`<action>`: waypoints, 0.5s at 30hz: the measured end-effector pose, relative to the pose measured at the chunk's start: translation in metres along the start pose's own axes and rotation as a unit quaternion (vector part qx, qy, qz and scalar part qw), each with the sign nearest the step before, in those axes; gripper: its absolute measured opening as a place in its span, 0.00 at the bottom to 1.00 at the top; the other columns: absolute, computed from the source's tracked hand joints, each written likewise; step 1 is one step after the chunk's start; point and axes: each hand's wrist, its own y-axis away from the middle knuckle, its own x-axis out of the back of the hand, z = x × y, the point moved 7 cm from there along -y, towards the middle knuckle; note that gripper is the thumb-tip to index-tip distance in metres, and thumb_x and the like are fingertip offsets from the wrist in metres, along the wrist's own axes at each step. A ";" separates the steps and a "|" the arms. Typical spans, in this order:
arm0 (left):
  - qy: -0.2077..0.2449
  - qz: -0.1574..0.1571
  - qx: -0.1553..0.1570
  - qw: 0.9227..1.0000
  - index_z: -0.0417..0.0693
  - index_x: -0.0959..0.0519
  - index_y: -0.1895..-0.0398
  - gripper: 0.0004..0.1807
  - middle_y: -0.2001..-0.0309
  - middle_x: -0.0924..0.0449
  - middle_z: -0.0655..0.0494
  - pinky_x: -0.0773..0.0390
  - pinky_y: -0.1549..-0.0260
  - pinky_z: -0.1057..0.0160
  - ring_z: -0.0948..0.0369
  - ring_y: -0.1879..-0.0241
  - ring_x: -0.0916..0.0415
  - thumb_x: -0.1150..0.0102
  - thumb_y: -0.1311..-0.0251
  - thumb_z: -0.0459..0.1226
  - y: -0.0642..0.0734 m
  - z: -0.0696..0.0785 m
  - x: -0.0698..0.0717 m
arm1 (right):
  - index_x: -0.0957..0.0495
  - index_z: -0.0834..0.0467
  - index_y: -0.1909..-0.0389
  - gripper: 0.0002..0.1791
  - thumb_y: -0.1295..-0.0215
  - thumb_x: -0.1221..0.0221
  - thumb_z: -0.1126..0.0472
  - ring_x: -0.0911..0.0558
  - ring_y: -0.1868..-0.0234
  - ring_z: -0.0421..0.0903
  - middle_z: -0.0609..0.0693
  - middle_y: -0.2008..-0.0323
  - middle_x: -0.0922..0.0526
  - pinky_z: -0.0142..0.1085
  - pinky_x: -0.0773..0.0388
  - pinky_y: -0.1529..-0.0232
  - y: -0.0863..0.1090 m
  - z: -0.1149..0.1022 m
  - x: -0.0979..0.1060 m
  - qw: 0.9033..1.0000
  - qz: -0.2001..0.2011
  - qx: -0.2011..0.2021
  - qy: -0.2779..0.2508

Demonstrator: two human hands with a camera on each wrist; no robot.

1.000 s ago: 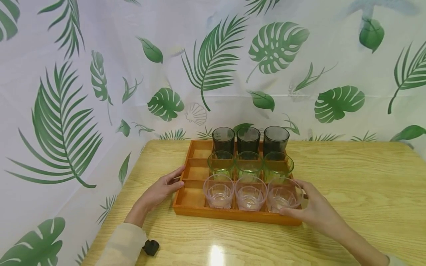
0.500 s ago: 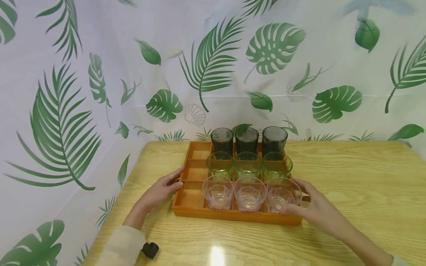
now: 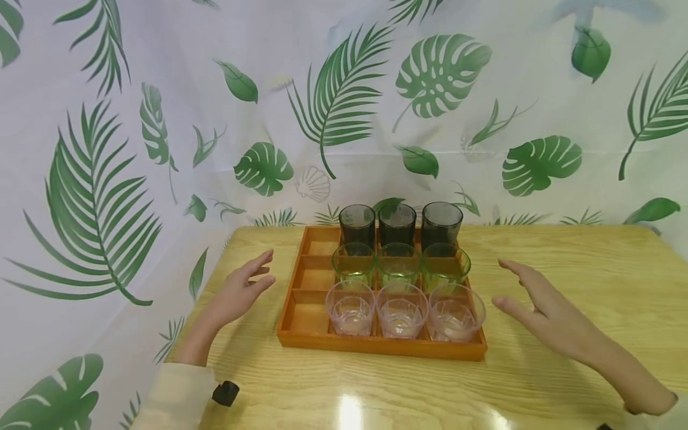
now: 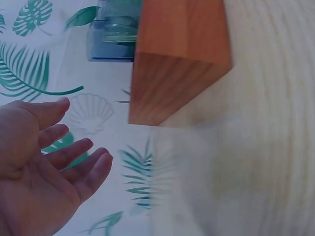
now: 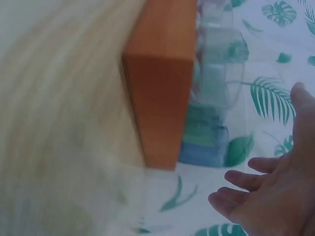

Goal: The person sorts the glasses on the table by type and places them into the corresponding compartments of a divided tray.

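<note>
the orange tray (image 3: 376, 345) (nine cups are held in it) is set on the tabletop (image 3: 580, 280), flanked by the left hand (image 3: 239, 292) and right hand (image 3: 548, 310), fingers spread, nothing gripped.

Your bare right hand (image 5: 275, 196) hangs with fingers relaxed, apart from the orange wooden tray (image 5: 160, 83) holding blurred translucent plastic cups (image 5: 214, 93).
</note>
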 end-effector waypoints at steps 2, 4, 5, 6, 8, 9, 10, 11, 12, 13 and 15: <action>-0.036 0.015 -0.013 0.999 0.37 0.45 0.19 0.34 0.23 0.42 0.36 0.26 0.39 0.39 0.36 0.31 0.34 0.47 0.21 0.37 -0.001 0.011 0.010 | 0.50 0.66 0.19 0.40 0.21 0.43 0.54 0.45 0.27 0.77 0.73 0.25 0.45 0.76 0.47 0.36 -0.004 0.002 0.011 1.000 0.012 0.017 0.021; -0.074 0.026 -0.018 0.997 0.36 0.46 0.19 0.34 0.22 0.43 0.35 0.27 0.39 0.38 0.34 0.32 0.33 0.47 0.21 0.37 -0.003 0.022 0.020 | 0.51 0.65 0.18 0.42 0.22 0.42 0.55 0.48 0.26 0.76 0.74 0.24 0.47 0.74 0.53 0.32 -0.008 0.004 0.021 0.998 0.024 0.035 0.047; -0.093 0.030 -0.016 0.995 0.37 0.46 0.18 0.35 0.22 0.44 0.35 0.28 0.38 0.37 0.33 0.33 0.33 0.47 0.21 0.37 -0.003 0.026 0.025 | 0.52 0.64 0.18 0.42 0.23 0.42 0.55 0.50 0.24 0.75 0.74 0.24 0.47 0.73 0.56 0.30 -0.010 0.005 0.026 0.997 0.031 0.042 0.060; -0.112 0.033 -0.019 0.993 0.37 0.46 0.18 0.35 0.22 0.44 0.35 0.31 0.36 0.36 0.33 0.31 0.35 0.47 0.21 0.37 -0.005 0.029 0.030 | 0.53 0.63 0.17 0.44 0.23 0.41 0.55 0.52 0.23 0.74 0.74 0.23 0.48 0.73 0.58 0.29 -0.012 0.006 0.030 0.996 0.035 0.046 0.075; -0.147 0.041 -0.025 0.988 0.37 0.47 0.18 0.36 0.21 0.46 0.35 0.37 0.32 0.35 0.34 0.28 0.40 0.46 0.22 0.37 -0.008 0.035 0.040 | 0.55 0.61 0.17 0.46 0.24 0.40 0.54 0.56 0.21 0.71 0.72 0.22 0.50 0.71 0.61 0.27 -0.015 0.008 0.038 0.992 0.045 0.053 0.103; -0.162 0.046 -0.026 0.985 0.38 0.47 0.18 0.36 0.21 0.47 0.35 0.39 0.31 0.35 0.34 0.27 0.42 0.46 0.22 0.37 -0.010 0.038 0.044 | 0.56 0.61 0.16 0.47 0.24 0.40 0.53 0.58 0.20 0.69 0.71 0.21 0.51 0.70 0.63 0.27 -0.017 0.010 0.042 0.990 0.049 0.056 0.118; -0.172 0.050 -0.026 0.984 0.38 0.47 0.18 0.36 0.21 0.47 0.34 0.42 0.30 0.34 0.34 0.25 0.45 0.45 0.22 0.37 -0.011 0.041 0.048 | 0.56 0.60 0.16 0.47 0.24 0.40 0.53 0.59 0.19 0.67 0.71 0.21 0.51 0.69 0.64 0.26 -0.019 0.011 0.045 0.988 0.052 0.056 0.131; -0.186 0.057 -0.027 0.981 0.38 0.47 0.18 0.37 0.21 0.48 0.34 0.44 0.29 0.34 0.35 0.24 0.48 0.45 0.23 0.36 -0.012 0.043 0.052 | 0.57 0.61 0.16 0.48 0.25 0.40 0.52 0.60 0.19 0.66 0.71 0.21 0.52 0.68 0.64 0.26 -0.021 0.013 0.049 0.986 0.056 0.055 0.147; -0.201 0.064 -0.027 0.977 0.39 0.47 0.18 0.37 0.21 0.49 0.34 0.46 0.28 0.34 0.36 0.23 0.52 0.44 0.23 0.36 -0.013 0.044 0.056 | 0.57 0.62 0.16 0.48 0.24 0.40 0.51 0.61 0.19 0.66 0.71 0.21 0.53 0.68 0.65 0.26 -0.023 0.015 0.052 0.984 0.058 0.054 0.161; -0.214 0.070 -0.023 0.974 0.40 0.47 0.17 0.38 0.20 0.50 0.34 0.46 0.29 0.34 0.36 0.22 0.53 0.44 0.23 0.37 -0.014 0.046 0.059 | 0.58 0.62 0.17 0.48 0.24 0.40 0.50 0.62 0.19 0.65 0.71 0.20 0.54 0.66 0.66 0.25 -0.025 0.018 0.054 0.981 0.061 0.053 0.175; -0.238 0.078 -0.014 0.968 0.42 0.48 0.17 0.38 0.19 0.53 0.35 0.47 0.29 0.32 0.36 0.22 0.55 0.44 0.23 0.40 -0.015 0.048 0.063 | 0.59 0.63 0.17 0.49 0.24 0.42 0.48 0.63 0.19 0.65 0.71 0.20 0.56 0.64 0.69 0.24 -0.029 0.024 0.059 0.977 0.063 0.047 0.200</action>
